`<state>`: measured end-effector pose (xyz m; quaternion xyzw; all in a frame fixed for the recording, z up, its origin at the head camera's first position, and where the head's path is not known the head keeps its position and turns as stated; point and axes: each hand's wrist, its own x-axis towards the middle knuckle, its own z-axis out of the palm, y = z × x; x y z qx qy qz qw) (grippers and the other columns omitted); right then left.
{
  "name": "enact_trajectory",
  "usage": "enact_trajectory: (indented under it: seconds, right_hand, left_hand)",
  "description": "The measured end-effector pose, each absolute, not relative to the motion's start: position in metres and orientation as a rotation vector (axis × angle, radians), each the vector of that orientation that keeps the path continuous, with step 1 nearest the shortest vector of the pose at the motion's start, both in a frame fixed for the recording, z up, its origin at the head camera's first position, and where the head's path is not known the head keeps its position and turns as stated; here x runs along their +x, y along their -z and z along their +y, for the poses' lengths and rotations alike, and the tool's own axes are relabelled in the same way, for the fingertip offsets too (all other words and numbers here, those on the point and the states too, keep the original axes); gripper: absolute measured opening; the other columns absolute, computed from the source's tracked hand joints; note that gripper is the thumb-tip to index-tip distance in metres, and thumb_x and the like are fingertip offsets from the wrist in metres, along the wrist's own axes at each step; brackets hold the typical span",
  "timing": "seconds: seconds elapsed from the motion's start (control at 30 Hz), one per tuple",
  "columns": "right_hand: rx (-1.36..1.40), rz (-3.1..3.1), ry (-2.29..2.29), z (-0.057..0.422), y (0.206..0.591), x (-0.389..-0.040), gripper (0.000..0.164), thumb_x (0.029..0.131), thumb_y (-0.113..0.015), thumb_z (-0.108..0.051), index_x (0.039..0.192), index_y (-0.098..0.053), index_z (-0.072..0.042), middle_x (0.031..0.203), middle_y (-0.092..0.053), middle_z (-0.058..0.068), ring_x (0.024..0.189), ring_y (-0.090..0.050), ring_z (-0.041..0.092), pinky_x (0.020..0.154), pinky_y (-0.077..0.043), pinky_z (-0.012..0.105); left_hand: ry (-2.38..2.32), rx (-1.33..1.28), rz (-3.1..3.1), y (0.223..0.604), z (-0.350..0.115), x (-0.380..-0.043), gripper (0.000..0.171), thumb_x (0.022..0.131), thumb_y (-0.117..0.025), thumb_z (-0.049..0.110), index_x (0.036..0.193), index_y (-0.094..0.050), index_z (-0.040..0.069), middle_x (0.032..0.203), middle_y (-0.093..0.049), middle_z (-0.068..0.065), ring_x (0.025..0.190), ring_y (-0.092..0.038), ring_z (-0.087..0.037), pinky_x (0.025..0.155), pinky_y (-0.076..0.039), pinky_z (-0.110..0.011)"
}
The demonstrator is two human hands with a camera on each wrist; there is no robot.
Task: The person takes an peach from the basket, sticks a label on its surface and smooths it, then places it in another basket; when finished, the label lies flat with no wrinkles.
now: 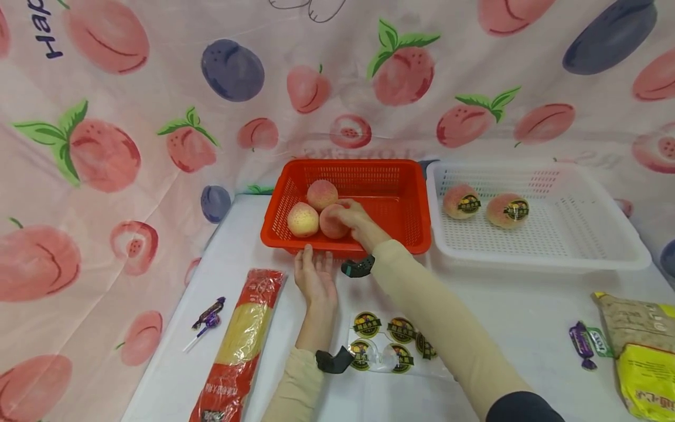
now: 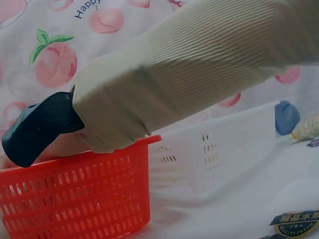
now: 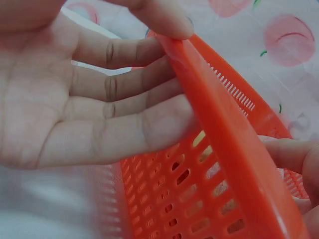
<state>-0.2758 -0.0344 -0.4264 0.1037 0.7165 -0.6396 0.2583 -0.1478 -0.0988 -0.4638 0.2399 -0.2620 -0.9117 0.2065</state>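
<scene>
In the head view, my right hand (image 1: pixel 361 221) grips a peach (image 1: pixel 332 221) inside the red basket (image 1: pixel 345 164). Beside that peach lie a yellowish peach (image 1: pixel 303 220) and a pinkish one (image 1: pixel 322 194); no labels show on them. At the basket's near side, my left hand (image 1: pixel 318 281) holds the rim. The right wrist view shows its thumb (image 3: pixel 164 20) on top of the rim and its fingers (image 3: pixel 134 124) against the slotted wall. The right sleeve (image 2: pixel 174 74) crosses above the basket in the left wrist view, hiding most of the right hand.
A white basket (image 1: pixel 543 261) on the right contains two labelled peaches (image 1: pixel 508 211). Clear film with round stickers (image 1: pixel 401 329) lies in front. A noodle pack (image 1: pixel 242 334) and sweets (image 1: pixel 209 313) lie left; yellow (image 1: pixel 647 381) and beige packets (image 1: pixel 635 319) lie far right.
</scene>
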Motion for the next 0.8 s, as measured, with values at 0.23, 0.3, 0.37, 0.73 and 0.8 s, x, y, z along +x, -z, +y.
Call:
enact_trajectory:
  seconds: [0.23,0.3,0.37,0.73,0.8]
  right_hand:
    - [0.315,1.887,1.805,-0.030,0.424,-0.274,0.058,0.074,-0.070,-0.021,0.126,-0.043,-0.017,0.127,-0.042,0.005,0.113,-0.039,0.024,0.101,-0.035,0.039]
    - [0.312,1.873,1.830,-0.028,0.424,-0.273,0.058,0.074,-0.070,-0.022,0.125,-0.043,-0.016,0.127,-0.043,0.004,0.113,-0.040,0.023,0.100,-0.036,0.038]
    - [0.306,1.855,1.872,-0.023,0.423,-0.272,0.058,0.075,-0.070,-0.023,0.126,-0.043,-0.016,0.127,-0.043,0.004,0.113,-0.041,0.022,0.099,-0.037,0.037]
    - [0.142,1.729,1.998,0.014,0.397,-0.243,0.063,0.073,-0.071,-0.033,0.128,-0.043,-0.022,0.130,-0.043,-0.004,0.118,-0.041,0.019,0.099,-0.038,0.039]
    - [0.082,1.732,2.006,0.025,0.391,-0.234,0.061,0.074,-0.070,-0.034,0.128,-0.044,-0.024,0.131,-0.042,-0.006,0.118,-0.041,0.019,0.099,-0.038,0.040]
  left_hand:
    - [2.557,0.666,-0.730,0.463,-0.099,-0.148,0.024,0.087,-0.055,0.023,0.107,-0.046,0.012,0.132,-0.041,-0.016,0.101,-0.052,-0.021,0.089,-0.047,-0.032]
    - [2.557,0.660,-0.724,0.463,-0.099,-0.149,0.021,0.087,-0.055,0.023,0.103,-0.047,0.013,0.131,-0.040,-0.016,0.100,-0.052,-0.021,0.090,-0.047,-0.032]
    - [2.558,0.658,-0.721,0.463,-0.099,-0.148,0.018,0.087,-0.055,0.023,0.101,-0.047,0.014,0.131,-0.041,-0.015,0.100,-0.051,-0.021,0.090,-0.047,-0.032]
    - [2.551,0.636,-0.706,0.464,-0.098,-0.148,0.012,0.087,-0.056,0.022,0.092,-0.047,0.015,0.122,-0.045,-0.011,0.103,-0.049,-0.024,0.097,-0.041,-0.039]
    - [2.554,0.631,-0.703,0.465,-0.098,-0.149,0.011,0.087,-0.055,0.022,0.092,-0.048,0.015,0.122,-0.045,-0.011,0.103,-0.050,-0.024,0.100,-0.038,-0.041]
